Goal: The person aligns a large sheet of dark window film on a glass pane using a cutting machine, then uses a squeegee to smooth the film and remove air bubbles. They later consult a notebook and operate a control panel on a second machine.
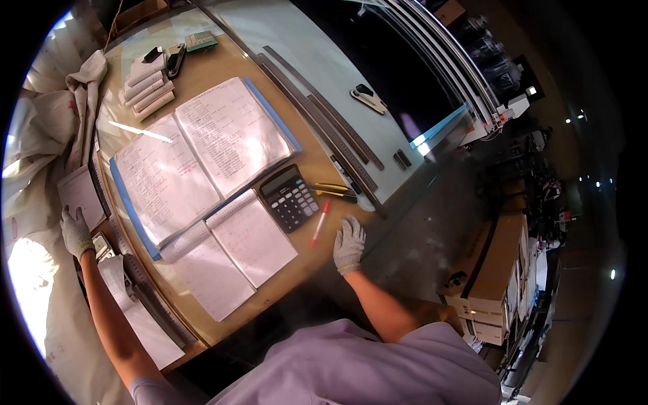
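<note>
My left hand, in a grey knit glove, rests at the table's left edge with its fingers apart on the lower part of a small white notepad. My right hand, gloved alike, lies at the near right edge, fingers stretched out and nothing in them. Close to its left is a red and white pen. Beyond that sit a black calculator and a yellow and black utility knife. Two open notebooks with handwriting lie between my hands. Behind them a large blue-edged ledger is spread open.
Long metal rulers run along the table's right side, near a stapler. Stacked paper pads stand at the far left. Crumpled pale cloth hangs along the left. Cardboard boxes stand at the right.
</note>
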